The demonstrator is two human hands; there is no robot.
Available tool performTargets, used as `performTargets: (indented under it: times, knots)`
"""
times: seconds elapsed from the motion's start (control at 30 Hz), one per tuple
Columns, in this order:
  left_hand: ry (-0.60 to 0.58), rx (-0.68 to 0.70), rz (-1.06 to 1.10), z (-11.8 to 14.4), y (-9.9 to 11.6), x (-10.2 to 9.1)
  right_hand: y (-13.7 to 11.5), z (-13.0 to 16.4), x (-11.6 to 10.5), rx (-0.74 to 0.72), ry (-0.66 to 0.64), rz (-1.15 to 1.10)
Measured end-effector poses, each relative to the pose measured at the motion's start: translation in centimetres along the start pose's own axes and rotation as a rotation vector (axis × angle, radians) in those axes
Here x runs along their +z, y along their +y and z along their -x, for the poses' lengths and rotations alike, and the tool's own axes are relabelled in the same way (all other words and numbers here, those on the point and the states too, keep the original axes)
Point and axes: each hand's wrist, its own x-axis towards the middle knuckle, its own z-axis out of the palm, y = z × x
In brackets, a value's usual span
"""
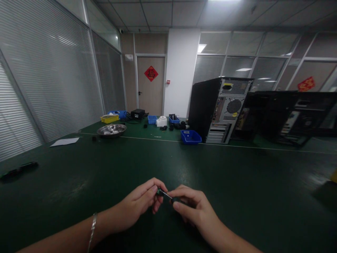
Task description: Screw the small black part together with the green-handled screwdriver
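My left hand (139, 203) is closed, with thumb and fingers pinching a small dark green part (159, 192). My right hand (198, 206) grips a small screwdriver (173, 200) by its dark handle. Its thin metal shaft points left and its tip meets the green part, or lies right against it. Most of the handle is hidden in my right fingers, and most of the part behind the left ones. Both hands are over the green tabletop (118, 165) near its front.
To the far left lies a dark elongated object (19, 170). Farther back are a sheet of paper (64, 141), a metal bowl (111, 130), a yellow tray (109, 118), a blue tray (191, 137) and a white device (161, 121). An upright computer case (221, 110) stands behind at right.
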Motion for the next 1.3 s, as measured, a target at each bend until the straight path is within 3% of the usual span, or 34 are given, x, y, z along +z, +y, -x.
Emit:
performTargets:
  times: [0.2, 0.4, 0.53, 0.67, 0.83, 0.97, 1.17, 1.3]
  knots:
    - [0.028, 0.008, -0.043, 0.1, 0.4, 0.2, -0.5, 0.1, 0.1, 0.004, 0.009, 0.051]
    - [0.03, 0.049, -0.132, 0.1, 0.1, 0.1, -0.9, 0.2, 0.2, -0.081, -0.003, 0.183]
    - [0.023, 0.042, -0.097, -0.2, -0.5, -0.6, -0.8, 0.2, 0.2, -0.037, -0.021, 0.147]
    - [0.082, 0.034, -0.148, -0.6, -0.4, -1.5, -0.4, 0.1, 0.1, 0.004, 0.053, 0.116]
    - [-0.047, -0.002, -0.575, 0.0, 1.4, -0.7, -0.1, -0.2, 0.0, 0.016, 0.095, 0.055]
    - [-0.145, 0.103, -0.868, 0.6, 2.2, 0.2, -0.1, -0.1, 0.1, 0.01, 0.093, 0.057]
    - [-0.211, 0.188, -0.893, 0.9, 2.0, 0.4, -0.2, 0.0, 0.1, 0.016, 0.075, 0.068]
    - [-0.178, 0.049, -0.823, 1.0, 1.8, 0.2, -0.3, -0.1, 0.1, 0.018, 0.07, 0.068]
